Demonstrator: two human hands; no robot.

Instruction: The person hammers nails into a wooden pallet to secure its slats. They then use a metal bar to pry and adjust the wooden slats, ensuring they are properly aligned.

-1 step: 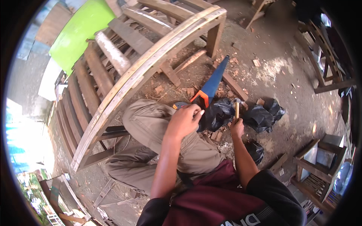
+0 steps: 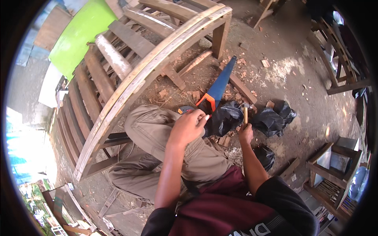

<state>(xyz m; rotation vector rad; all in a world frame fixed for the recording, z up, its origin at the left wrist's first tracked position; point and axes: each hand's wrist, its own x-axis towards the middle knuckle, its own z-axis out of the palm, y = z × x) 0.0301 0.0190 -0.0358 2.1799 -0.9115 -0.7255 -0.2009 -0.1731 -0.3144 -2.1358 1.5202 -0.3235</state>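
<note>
My right hand [image 2: 246, 133] is wrapped round the wooden handle of a hammer [image 2: 245, 116], whose head points away from me beside black plastic bags. Over my raised knee, my left hand [image 2: 189, 126] has its fingers curled in with the thumb against them. Whatever may be in that pinch is too small or hidden to make out. Just beyond the left hand lies a handsaw [image 2: 221, 84] with a blue blade and an orange and black handle. A small grey and yellow tool [image 2: 185, 109] shows partly behind the left hand.
A slatted wooden bench frame [image 2: 136, 84] stands close on my left. Black plastic bags [image 2: 269, 121] lie ahead, among wood chips and a loose wooden bar [image 2: 243, 89]. At the right is a small wooden stand [image 2: 334, 167]. A bright green panel [image 2: 80, 37] stands far left.
The whole view has shifted slightly, so the bench, saw and bags sit a little further left. Both hands keep nearly the same pose, the right one still round the hammer.
</note>
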